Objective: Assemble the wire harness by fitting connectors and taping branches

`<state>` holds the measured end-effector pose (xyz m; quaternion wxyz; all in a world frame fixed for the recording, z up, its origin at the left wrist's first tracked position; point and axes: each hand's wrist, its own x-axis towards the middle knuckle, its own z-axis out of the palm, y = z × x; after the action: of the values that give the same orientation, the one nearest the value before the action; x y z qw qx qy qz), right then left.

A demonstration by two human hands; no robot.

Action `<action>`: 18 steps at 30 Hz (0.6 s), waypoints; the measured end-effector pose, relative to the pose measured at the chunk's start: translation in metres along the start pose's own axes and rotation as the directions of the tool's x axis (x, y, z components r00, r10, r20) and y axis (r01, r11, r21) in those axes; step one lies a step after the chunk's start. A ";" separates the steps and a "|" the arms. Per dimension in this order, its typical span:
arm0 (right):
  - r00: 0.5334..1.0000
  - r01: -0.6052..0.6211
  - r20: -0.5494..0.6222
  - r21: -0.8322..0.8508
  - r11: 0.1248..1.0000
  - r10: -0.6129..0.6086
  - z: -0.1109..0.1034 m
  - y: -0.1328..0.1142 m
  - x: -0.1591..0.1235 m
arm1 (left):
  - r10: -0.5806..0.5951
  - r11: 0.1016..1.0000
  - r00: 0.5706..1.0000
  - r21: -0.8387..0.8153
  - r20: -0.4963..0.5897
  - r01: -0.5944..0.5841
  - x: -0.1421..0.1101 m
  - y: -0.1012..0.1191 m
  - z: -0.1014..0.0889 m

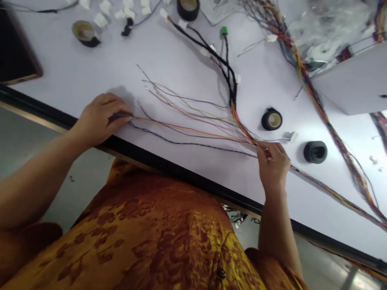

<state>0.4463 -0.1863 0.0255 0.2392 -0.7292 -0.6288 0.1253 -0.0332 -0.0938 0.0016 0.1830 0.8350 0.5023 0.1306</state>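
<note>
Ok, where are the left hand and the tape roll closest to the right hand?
left hand (102, 120), head view, back of the hand
tape roll (265, 121), head view, black outer wrap

We look through one camera worn on the person's head, facing forward and down past the chest (155, 253) onto the tabletop (177, 69). We sit close above the left hand (100, 118), at about 9 o'clock, and the right hand (272, 166), at about 3 o'clock. The view is tilted: the tabletop's front edge (187, 181) slopes toward 4 o'clock.
</note>
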 end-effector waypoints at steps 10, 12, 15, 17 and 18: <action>0.976 -0.117 -0.207 -0.232 0.966 0.069 -0.022 0.110 0.035 | -0.153 0.970 0.988 -0.187 0.035 0.157 0.008 0.009 -0.007; 0.986 -0.126 -0.139 -0.218 0.968 0.097 -0.022 0.119 0.044 | -0.180 0.953 0.983 -0.239 0.047 0.186 0.009 0.012 -0.012; 0.981 -0.157 -0.138 -0.137 0.978 0.139 -0.033 0.102 0.047 | -0.228 0.949 0.970 -0.240 -0.082 0.203 0.004 0.020 -0.019; 0.968 -0.148 -0.212 -0.057 0.987 0.133 -0.047 0.065 0.041 | -0.279 0.938 0.927 -0.279 -0.252 0.206 -0.001 0.037 -0.021; 0.958 -0.126 -0.261 -0.012 0.992 0.118 -0.054 0.039 0.036 | -0.307 0.918 0.901 -0.346 -0.307 0.195 -0.002 0.050 -0.022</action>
<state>0.5123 -0.1652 0.0562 0.3009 -0.7800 -0.5476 0.0342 -0.0040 -0.1133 0.0429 0.2322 0.6860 0.6049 0.3309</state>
